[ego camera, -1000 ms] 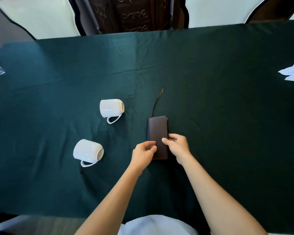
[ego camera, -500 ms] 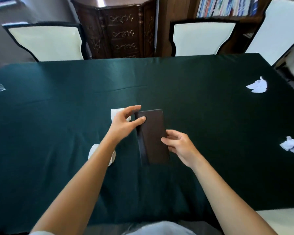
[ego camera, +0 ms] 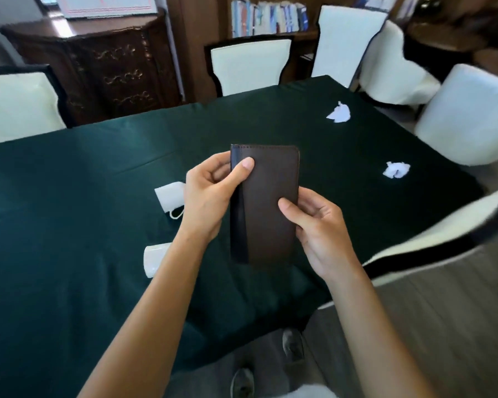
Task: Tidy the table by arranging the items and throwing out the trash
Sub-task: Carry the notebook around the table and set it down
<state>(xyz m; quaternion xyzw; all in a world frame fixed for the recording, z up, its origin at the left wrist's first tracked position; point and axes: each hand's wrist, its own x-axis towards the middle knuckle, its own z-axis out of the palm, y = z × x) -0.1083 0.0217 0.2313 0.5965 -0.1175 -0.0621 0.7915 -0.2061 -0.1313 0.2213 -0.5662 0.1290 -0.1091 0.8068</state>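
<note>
A closed dark brown notebook (ego camera: 266, 202) is held upright above the green-clothed table (ego camera: 69, 211). My left hand (ego camera: 206, 199) grips its left spine edge, thumb on the cover. My right hand (ego camera: 318, 222) holds its right edge, thumb pressed on the cover. Two white mugs lie on their sides to the left: one (ego camera: 168, 198) partly behind my left hand, the other (ego camera: 154, 259) partly behind my left forearm. Two crumpled white paper balls sit on the cloth at the right, one far (ego camera: 339, 112) and one nearer (ego camera: 396, 170).
White-cushioned chairs ring the table: at far left (ego camera: 18, 107), far centre (ego camera: 249, 64), far right (ego camera: 345, 44), right (ego camera: 469, 116) and near right (ego camera: 443, 234). A dark carved cabinet (ego camera: 98, 61) and a bookshelf (ego camera: 268, 17) stand behind. The table's near edge lies below my arms.
Both hands lifted the notebook off the table and raised it upright in front of me. The view tilted up and turned right, showing the second paper ball, more chairs and the floor.
</note>
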